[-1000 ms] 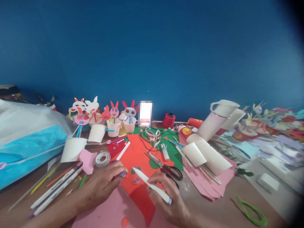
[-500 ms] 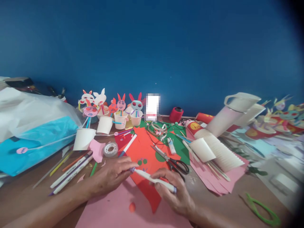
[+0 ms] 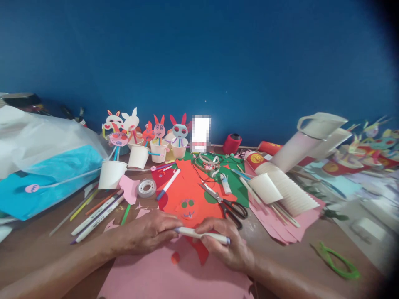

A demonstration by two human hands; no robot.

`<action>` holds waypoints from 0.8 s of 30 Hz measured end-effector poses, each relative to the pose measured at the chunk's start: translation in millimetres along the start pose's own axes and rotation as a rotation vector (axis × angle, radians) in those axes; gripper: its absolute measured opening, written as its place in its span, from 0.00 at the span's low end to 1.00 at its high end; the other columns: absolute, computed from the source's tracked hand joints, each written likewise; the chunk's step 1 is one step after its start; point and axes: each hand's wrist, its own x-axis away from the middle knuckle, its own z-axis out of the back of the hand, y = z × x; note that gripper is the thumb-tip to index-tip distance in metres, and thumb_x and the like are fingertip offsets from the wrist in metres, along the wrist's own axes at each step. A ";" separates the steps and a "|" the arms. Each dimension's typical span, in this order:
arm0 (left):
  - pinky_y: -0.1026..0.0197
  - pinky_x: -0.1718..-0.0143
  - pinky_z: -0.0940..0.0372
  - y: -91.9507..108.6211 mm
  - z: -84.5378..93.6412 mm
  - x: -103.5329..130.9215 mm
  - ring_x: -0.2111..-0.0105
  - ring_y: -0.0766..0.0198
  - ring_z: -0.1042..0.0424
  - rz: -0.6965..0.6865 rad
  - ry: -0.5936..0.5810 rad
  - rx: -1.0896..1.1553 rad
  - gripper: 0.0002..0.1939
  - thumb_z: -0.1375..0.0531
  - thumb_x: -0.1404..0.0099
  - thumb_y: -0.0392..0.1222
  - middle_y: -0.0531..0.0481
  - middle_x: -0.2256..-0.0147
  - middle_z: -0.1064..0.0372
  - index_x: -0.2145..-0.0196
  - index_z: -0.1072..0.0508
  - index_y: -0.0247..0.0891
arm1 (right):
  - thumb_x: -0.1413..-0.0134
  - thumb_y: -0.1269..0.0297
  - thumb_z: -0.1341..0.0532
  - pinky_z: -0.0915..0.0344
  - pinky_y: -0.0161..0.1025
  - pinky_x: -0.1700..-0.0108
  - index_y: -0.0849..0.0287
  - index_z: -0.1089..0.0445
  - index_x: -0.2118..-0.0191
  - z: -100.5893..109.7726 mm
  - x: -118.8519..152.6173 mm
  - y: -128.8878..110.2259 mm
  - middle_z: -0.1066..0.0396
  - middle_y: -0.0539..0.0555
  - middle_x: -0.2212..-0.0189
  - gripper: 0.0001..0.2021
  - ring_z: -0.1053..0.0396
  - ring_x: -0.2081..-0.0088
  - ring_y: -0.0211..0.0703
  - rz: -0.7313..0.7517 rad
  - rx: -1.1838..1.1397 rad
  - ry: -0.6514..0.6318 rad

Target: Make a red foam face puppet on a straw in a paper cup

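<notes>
A white marker (image 3: pixel 199 234) with purplish ends lies level between my two hands. My left hand (image 3: pixel 151 232) pinches its left end, and my right hand (image 3: pixel 222 243) wraps its fingers round the middle and right part. Just beyond them, an orange paper circle (image 3: pixel 187 209) with green eyes and a drawn mouth rests on orange paper (image 3: pixel 187 182). Beneath my hands spreads a pink sheet (image 3: pixel 177 278) with a small orange disc (image 3: pixel 175 258) on it.
Black-handled scissors (image 3: pixel 235 209), a tape roll (image 3: pixel 146 188) and a blue-capped marker (image 3: pixel 168 184) lie beyond my hands. Paper cups (image 3: pixel 111 174) with paper animal faces stand at back left. Stacked cups (image 3: pixel 289 191) lie at right, near a jug (image 3: pixel 308 141) and green-handled scissors (image 3: pixel 338 261).
My left hand has closed on the marker's left end, where its purple tip showed before. The marker lies more level, and the orange face shows more fully as the view tilts down.
</notes>
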 end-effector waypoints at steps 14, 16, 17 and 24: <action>0.67 0.67 0.42 -1.0 -13.7 2.8 0.69 0.65 0.34 0.066 0.040 -0.008 0.17 0.56 0.33 0.46 0.51 0.70 0.30 0.67 0.30 0.40 | 0.50 0.68 0.45 0.45 0.26 0.80 0.61 0.32 0.66 -7.0 5.8 3.9 0.35 0.48 0.80 0.07 0.45 0.82 0.29 -0.004 -0.097 -0.005; 0.67 0.66 0.42 -3.0 -17.2 3.4 0.69 0.65 0.33 0.055 0.064 -0.011 0.16 0.56 0.34 0.46 0.51 0.69 0.30 0.66 0.30 0.41 | 0.50 0.69 0.45 0.47 0.26 0.81 0.61 0.32 0.67 -6.0 4.7 2.3 0.37 0.47 0.81 0.07 0.46 0.83 0.29 -0.007 -0.102 -0.012; 0.67 0.66 0.41 -4.1 -18.7 3.8 0.68 0.65 0.33 0.051 0.083 -0.012 0.16 0.56 0.34 0.46 0.51 0.69 0.30 0.65 0.30 0.41 | 0.50 0.69 0.45 0.47 0.26 0.82 0.61 0.32 0.67 -5.1 3.7 0.9 0.37 0.47 0.81 0.07 0.46 0.83 0.29 -0.010 -0.098 -0.012; 0.63 0.58 0.38 -11.5 -12.9 5.0 0.59 0.60 0.31 0.179 0.145 -0.034 0.20 0.50 0.37 0.50 0.50 0.55 0.31 0.48 0.37 0.48 | 0.52 0.70 0.45 0.46 0.26 0.82 0.62 0.31 0.67 4.7 -6.8 -11.0 0.35 0.48 0.80 0.07 0.45 0.83 0.29 0.014 -0.058 0.016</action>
